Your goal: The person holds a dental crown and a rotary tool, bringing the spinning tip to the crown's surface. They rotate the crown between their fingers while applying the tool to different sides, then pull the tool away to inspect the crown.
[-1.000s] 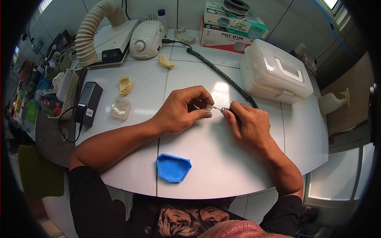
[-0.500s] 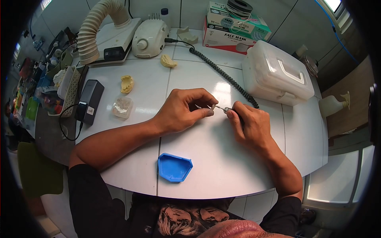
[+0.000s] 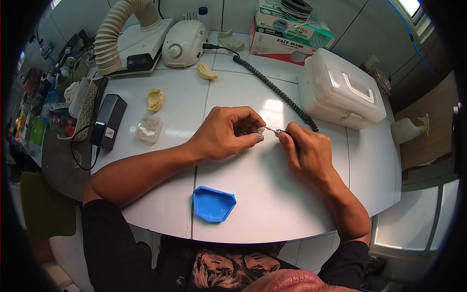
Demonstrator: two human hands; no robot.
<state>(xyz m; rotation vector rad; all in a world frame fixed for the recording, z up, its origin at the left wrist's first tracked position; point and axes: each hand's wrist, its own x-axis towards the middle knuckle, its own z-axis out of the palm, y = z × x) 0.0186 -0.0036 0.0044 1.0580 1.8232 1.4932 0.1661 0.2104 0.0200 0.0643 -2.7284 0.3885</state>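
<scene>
Between thumb and fingertips, my left hand (image 3: 219, 135) pinches a small whitish piece (image 3: 261, 130), mostly covered by the fingers. My right hand (image 3: 311, 152) is closed in a pen-like grip around a rotary handpiece (image 3: 278, 132), whose metal nose sticks out to the left. Its thin bit (image 3: 269, 129) reaches right up to the whitish piece. A dark coiled cable (image 3: 272, 90) runs from behind the right hand to a white control unit (image 3: 184, 45) at the back. Below the hands, near the table's front edge, lies a blue open tray (image 3: 214, 205).
Left of my left hand are a clear small box (image 3: 149, 129) and a yellowish dental cast (image 3: 155, 100); another cast (image 3: 207, 72) lies further back. A white lidded case (image 3: 340, 90) stands at right, mask boxes (image 3: 287, 36) behind. A hose (image 3: 108, 44) arches at back left.
The whitish piece has turned slightly in my left fingertips and shows more of itself. My right hand and the handpiece have barely moved.
</scene>
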